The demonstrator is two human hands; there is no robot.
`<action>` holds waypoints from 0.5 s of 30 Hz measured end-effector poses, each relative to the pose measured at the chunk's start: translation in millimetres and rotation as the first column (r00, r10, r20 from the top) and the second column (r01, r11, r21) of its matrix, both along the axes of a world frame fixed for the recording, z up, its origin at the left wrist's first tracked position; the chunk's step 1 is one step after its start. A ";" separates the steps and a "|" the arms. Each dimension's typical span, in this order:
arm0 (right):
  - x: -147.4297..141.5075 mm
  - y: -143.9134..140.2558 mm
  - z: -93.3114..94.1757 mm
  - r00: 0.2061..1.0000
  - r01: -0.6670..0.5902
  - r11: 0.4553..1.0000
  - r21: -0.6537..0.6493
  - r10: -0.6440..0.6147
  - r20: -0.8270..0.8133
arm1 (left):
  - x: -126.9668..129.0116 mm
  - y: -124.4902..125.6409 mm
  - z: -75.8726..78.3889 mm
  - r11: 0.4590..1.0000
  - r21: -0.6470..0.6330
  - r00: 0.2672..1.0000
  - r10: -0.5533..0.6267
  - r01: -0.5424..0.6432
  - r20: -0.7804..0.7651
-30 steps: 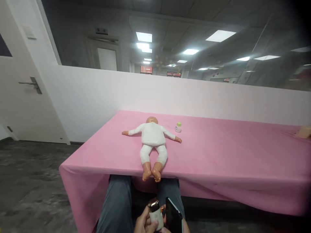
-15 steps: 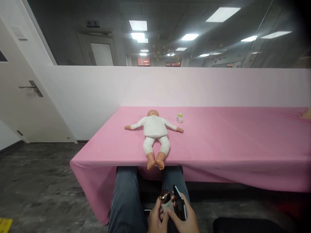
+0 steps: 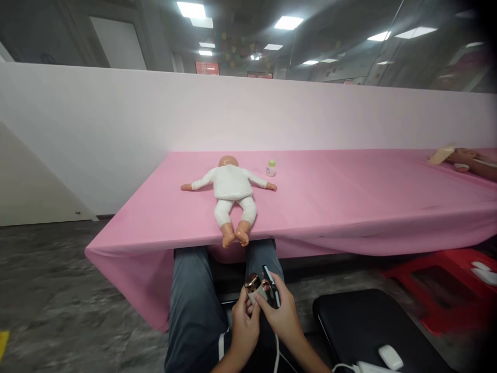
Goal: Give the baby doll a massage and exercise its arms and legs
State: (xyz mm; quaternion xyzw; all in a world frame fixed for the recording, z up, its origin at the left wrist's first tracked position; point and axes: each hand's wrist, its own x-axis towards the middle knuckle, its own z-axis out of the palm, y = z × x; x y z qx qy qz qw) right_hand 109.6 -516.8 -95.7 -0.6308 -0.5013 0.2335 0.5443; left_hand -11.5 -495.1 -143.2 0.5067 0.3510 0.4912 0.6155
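Low over my lap, my left hand (image 3: 246, 317) has its fingers closed round a small beige object with a shiny brown-gold top (image 3: 253, 285); its exact kind is unclear. My right hand (image 3: 282, 309) grips a dark phone (image 3: 273, 291) on edge, while its thumb reaches across to the beige object. A white cable (image 3: 277, 348) hangs below the right hand. Beyond my hands a baby doll (image 3: 233, 182) in white clothes lies with arms spread, feet at the table's front edge. A small clear bottle with a green cap (image 3: 271, 168) stands beside its arm.
A pink cloth (image 3: 334, 191) covers the long table. On its far right lies a brown limb-like shape (image 3: 476, 161). At my right are a black seat (image 3: 361, 321) bearing a white earbud-style case (image 3: 390, 357), and a red plastic stool (image 3: 446, 311). A white wall (image 3: 233, 111) stands behind.
The camera view has tilted down and turned right, bringing the black seat, red stool and far-right shape into view. Both hands keep holding the same things over the lap.
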 end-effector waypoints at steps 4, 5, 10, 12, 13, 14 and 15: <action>-1.9 1.5 3.6 1.000 0.005 1.000 -0.016 -0.005 0.022 | 1.7 0.6 4.6 1.000 -0.014 1.000 0.017 -0.017 0.008; -3.1 1.6 5.1 1.000 0.013 1.000 -0.016 -0.012 0.017 | 1.8 1.5 6.0 1.000 -0.020 1.000 0.011 -0.011 0.013; 4.2 0.9 12.8 0.996 -0.015 0.999 -0.031 0.012 -0.084 | -4.2 11.0 15.1 0.991 -0.110 0.988 -0.056 0.072 0.147; 16.0 -0.2 15.6 0.988 -0.020 0.999 -0.051 0.012 -0.153 | -8.9 15.1 21.0 0.977 -0.186 0.974 -0.066 0.107 0.215; 22.8 -1.1 17.2 0.983 -0.012 0.998 -0.061 0.000 -0.181 | -11.1 16.6 24.3 0.966 -0.225 0.968 -0.067 0.124 0.242; 29.5 -2.3 19.1 0.978 0.003 0.997 -0.072 -0.018 -0.207 | -12.9 17.8 27.8 0.956 -0.258 0.962 -0.068 0.138 0.263; 35.5 -3.8 21.4 0.970 0.016 0.997 -0.082 -0.035 -0.240 | -14.2 18.6 31.1 0.948 -0.281 0.960 -0.066 0.146 0.273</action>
